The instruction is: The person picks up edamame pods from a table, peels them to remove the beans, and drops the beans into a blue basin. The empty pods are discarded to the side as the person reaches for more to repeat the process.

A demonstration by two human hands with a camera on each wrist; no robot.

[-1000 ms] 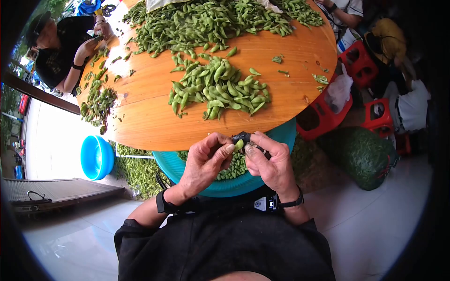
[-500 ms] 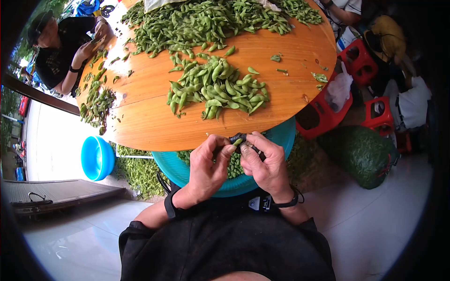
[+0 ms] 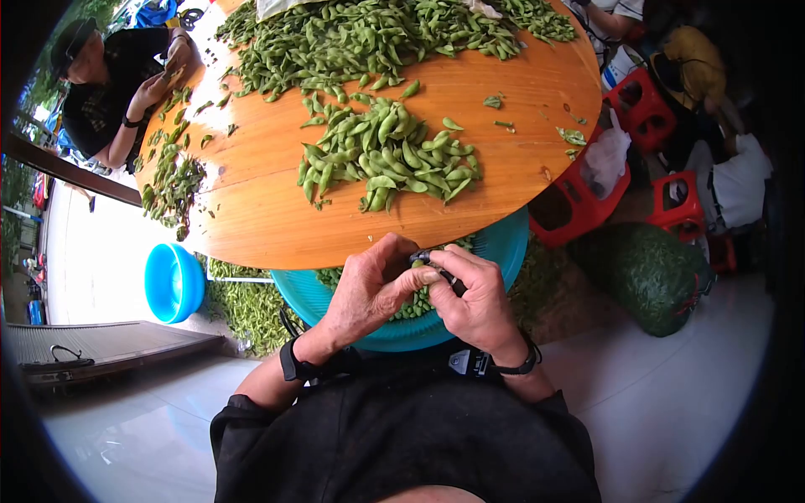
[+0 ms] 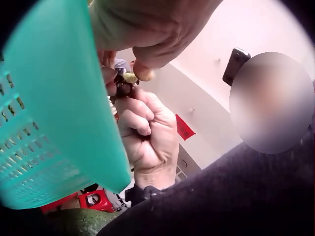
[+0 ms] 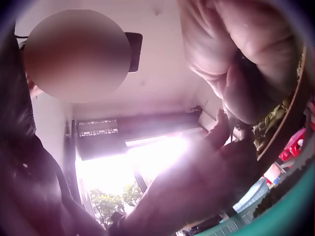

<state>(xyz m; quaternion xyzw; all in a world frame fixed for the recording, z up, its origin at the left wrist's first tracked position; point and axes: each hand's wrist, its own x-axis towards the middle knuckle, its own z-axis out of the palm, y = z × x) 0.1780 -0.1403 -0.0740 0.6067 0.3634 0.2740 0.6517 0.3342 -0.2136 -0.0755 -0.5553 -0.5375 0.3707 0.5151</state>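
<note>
Compared with half a second ago, the two hands have drawn closer together. The green pod (image 3: 417,263), which then stood plainly between them, is now almost covered by the left forefinger, which lies across toward the right thumb. The left hand (image 3: 367,291) comes in from the left with the wrist bent and its grip pinched on the pod between thumb and fingertip. The right hand (image 3: 475,299) meets it from the right with its fingers curled tight, its grip closed on a small dark tool (image 3: 426,254) that touches the pod. There are two hands, one pod and one tool. Directly below both grips sits one teal basket (image 3: 506,244) with shelled pods in it. Just beyond them is the edge of one round wooden table (image 3: 268,226), with a heap of pods (image 3: 390,155) farther out. Well to the left of the grips stands one blue basin (image 3: 172,281).
</note>
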